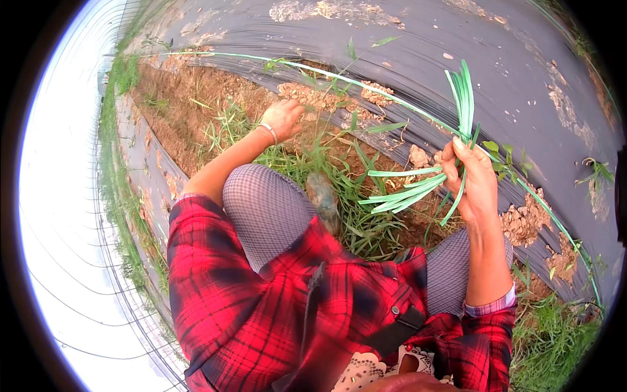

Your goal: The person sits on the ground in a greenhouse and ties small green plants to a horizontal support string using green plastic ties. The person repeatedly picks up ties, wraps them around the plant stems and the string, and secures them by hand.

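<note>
My right hand [472,176] is closed around the middle of a bundle of flat green plastic strips [399,193]. Some strip ends stand up above the thumb; others fan out to the left. Just behind this hand passes a long pale green line [392,97], stretched along the edge of the black plastic mulch film [416,44]. My left hand [284,119], with a light band at the wrist, is over the soil furrow near the grass weeds [230,125]. Its fingers are curled, and whether they grip anything is hidden.
Bare soil [183,93] and cut or flattened grass [367,220] fill the furrow around my knees. Clods [526,223] weigh on the film's edge. Weeds [595,171] poke through the film. A greyish, unclear object [322,198] is between my knees. Another film strip [147,161] runs at left.
</note>
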Tool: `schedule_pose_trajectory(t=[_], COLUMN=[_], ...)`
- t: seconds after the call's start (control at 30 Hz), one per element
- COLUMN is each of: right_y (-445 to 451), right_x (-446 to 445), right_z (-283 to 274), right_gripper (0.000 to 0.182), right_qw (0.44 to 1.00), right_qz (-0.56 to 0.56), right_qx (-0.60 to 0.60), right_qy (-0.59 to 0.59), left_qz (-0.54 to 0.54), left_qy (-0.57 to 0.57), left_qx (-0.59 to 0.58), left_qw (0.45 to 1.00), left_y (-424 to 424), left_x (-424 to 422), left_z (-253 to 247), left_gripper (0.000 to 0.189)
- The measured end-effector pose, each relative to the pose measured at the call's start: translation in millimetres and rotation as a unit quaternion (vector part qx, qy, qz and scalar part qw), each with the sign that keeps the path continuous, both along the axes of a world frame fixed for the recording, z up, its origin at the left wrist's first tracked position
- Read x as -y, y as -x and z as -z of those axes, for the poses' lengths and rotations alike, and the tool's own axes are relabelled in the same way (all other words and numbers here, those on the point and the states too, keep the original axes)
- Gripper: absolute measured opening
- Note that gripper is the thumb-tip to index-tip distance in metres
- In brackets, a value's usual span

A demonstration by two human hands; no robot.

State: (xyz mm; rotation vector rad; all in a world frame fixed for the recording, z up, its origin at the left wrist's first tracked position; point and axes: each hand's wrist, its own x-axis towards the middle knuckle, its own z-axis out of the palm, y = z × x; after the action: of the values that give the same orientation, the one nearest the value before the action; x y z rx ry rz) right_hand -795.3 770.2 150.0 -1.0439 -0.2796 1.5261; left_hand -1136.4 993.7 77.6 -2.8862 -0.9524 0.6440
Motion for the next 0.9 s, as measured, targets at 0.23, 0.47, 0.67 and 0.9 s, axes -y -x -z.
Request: schedule_pose_trajectory(t=[0.23,0.47,0.67,0.9], right_y=[-1,-2,-1,2], right_x=[7,6,5,5], right_z=[-3,-1,-4,-5], right_gripper=[0.024,0.024,0.024,0.023], right_qw=[1.000,1.000,1.000,1.000], right_qz=[0.002,-0.002,-0.020,-0.024], right_qx=[0.018,0.020,0.009,0.017], right_qy=[0.019,-0.004,-0.001,0.009], left_qz=[0.256,-0.296,-0.648,-0.409], left_qy=[0.087,0.180,0.216,0.053], left_qx=[-0.132,-0.175,0.004,-0.039], left_qw=[0.954,0.922,0.730,0.910], left_y=[-5,110,217,153], left_x=[30,39,51,-28], left_z=[29,90,129,77], left_gripper=[0.058,0.056,0.052,0.032])
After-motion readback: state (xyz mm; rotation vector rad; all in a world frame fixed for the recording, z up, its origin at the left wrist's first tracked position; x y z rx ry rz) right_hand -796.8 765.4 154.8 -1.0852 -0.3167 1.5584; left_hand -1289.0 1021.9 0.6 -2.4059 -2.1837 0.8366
